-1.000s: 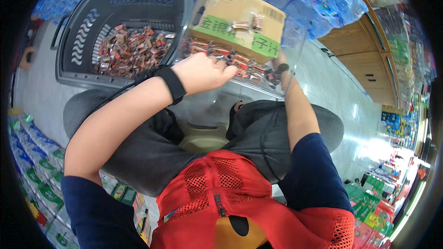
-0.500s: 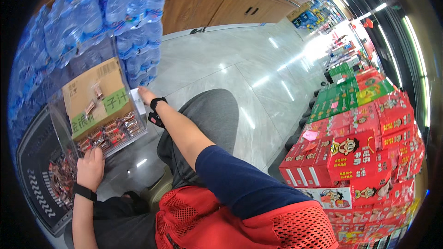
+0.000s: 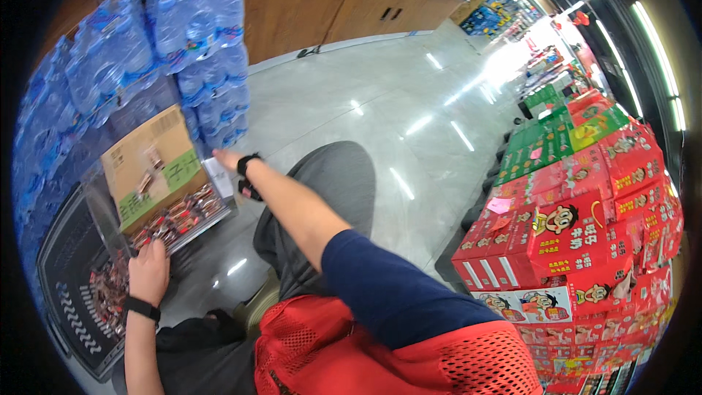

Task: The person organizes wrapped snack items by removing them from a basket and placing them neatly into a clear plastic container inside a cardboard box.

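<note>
A clear plastic bin (image 3: 202, 231) at the left is tilted over a dark basket (image 3: 64, 256). Inside the bin lie small wrapped candies (image 3: 181, 213) in red and brown, along its near side. A brown cardboard piece (image 3: 135, 148) with a green printed band rests in it, two candies on top. My left hand (image 3: 149, 272) is closed on the bin's near left corner, its fingertips partly hidden. At the bin's right side, by a white label (image 3: 217, 174), my right hand (image 3: 230, 162) grips the wall; most of its fingers are hidden. More candies (image 3: 108, 294) lie in the basket.
Shrink-wrapped packs of blue water bottles (image 3: 194, 14) are stacked behind the bin. Wooden cabinets (image 3: 344, 7) line the back. Red boxes (image 3: 563, 241) and green boxes (image 3: 534, 146) are piled at the right. Grey tiled floor (image 3: 329, 102) lies between. My knee (image 3: 336, 183) is beside my right forearm.
The view has shifted slightly. Both hands keep their hold on the bin, which sits a little lower in the picture with the cardboard and candies in it.
</note>
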`<state>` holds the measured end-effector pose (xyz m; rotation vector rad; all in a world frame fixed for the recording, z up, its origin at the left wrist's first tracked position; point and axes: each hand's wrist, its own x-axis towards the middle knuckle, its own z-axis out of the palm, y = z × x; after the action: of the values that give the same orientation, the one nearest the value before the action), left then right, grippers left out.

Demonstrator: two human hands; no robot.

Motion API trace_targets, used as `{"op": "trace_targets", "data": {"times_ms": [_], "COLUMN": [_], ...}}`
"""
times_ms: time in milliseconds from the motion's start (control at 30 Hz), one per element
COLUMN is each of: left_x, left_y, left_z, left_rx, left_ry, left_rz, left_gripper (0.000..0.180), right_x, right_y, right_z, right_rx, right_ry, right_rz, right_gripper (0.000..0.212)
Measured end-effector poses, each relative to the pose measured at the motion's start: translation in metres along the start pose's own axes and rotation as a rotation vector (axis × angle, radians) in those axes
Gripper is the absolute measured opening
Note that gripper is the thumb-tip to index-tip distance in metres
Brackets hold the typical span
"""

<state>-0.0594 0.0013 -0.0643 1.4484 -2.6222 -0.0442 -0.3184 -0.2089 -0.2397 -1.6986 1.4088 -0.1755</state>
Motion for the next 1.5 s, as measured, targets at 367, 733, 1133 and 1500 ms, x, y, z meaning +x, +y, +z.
{"op": "trace_targets", "data": {"times_ms": [367,733,1133,1500], "left_x": [-0.006,-0.002,-0.072,-0.036], "left_y": [0.004,0.019,-0.005,-0.080], "left_z": [0.001,-0.006,0.178,0.239], "left_rx": [0.107,0.072,-0.703,-0.797], "left_ry": [0.055,0.317,-0.099,0.278], "left_rz": [0.081,0.167,-0.842,-1.142], "left_gripper": [0.011,0.023,0.047,0.037], "right_x": [-0.076,-0.052,-0.072,-0.077], "right_y": [-0.147,-0.162,-0.173,-0.179], "right_z": [-0.117,-0.098,-0.101,-0.097], "right_rx": [0.493,0.226,0.168,0.038], "right_ry": [-0.148,0.014,0.008,0.146], "right_rz": [0.078,0.040,-0.107,-0.064], "right_gripper": [0.086,0.034,0.028,0.030]}}
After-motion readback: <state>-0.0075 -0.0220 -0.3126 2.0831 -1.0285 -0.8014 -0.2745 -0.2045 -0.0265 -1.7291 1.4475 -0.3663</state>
